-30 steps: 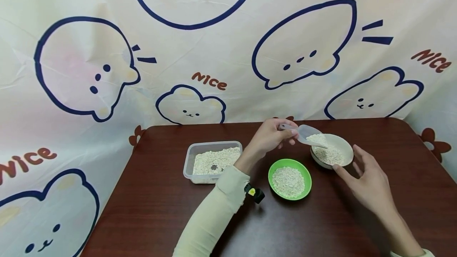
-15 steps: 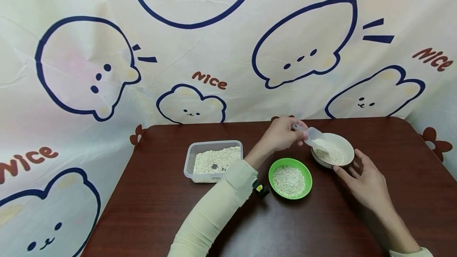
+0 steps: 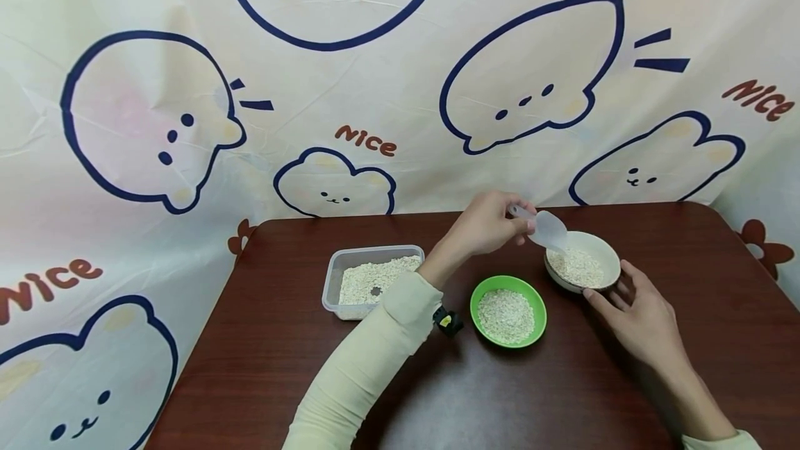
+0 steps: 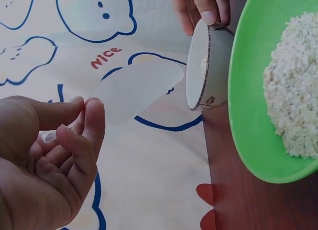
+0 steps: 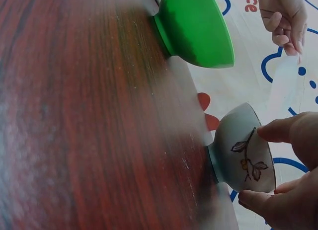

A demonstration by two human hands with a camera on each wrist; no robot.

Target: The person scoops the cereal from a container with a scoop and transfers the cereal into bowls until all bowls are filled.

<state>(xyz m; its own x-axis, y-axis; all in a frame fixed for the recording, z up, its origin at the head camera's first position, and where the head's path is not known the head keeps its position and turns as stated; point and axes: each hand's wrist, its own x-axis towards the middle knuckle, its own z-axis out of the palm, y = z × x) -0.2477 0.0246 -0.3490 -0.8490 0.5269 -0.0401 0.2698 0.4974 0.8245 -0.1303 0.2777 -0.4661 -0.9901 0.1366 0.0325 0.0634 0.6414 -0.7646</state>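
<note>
My left hand (image 3: 490,222) pinches the handle of a translucent plastic scoop (image 3: 550,230) at the far side of the table. The scoop is tilted, its tip over the rim of a white bowl (image 3: 598,247); in the left wrist view the scoop (image 4: 141,88) looks bare of flakes. Pale oat flakes (image 3: 576,268) lie in the white bowl, which has a branch pattern (image 5: 246,158) outside. My right hand (image 3: 644,314) holds this bowl by its near right side, thumb and fingers at the wall. Nearer stands a green bowl (image 3: 478,311) with more flakes.
A clear plastic box (image 3: 334,276) of flakes stands left of the green bowl, partly behind my left sleeve. The brown table (image 3: 262,367) ends at a patterned cloth (image 3: 425,179) at the back. A black wrist device (image 3: 448,321) hangs below my left wrist.
My left hand tipped the scoop toward the white bowl, and the flakes in it slid out into the bowl. The scoop is now raised slightly. My right hand stays on the bowl.
</note>
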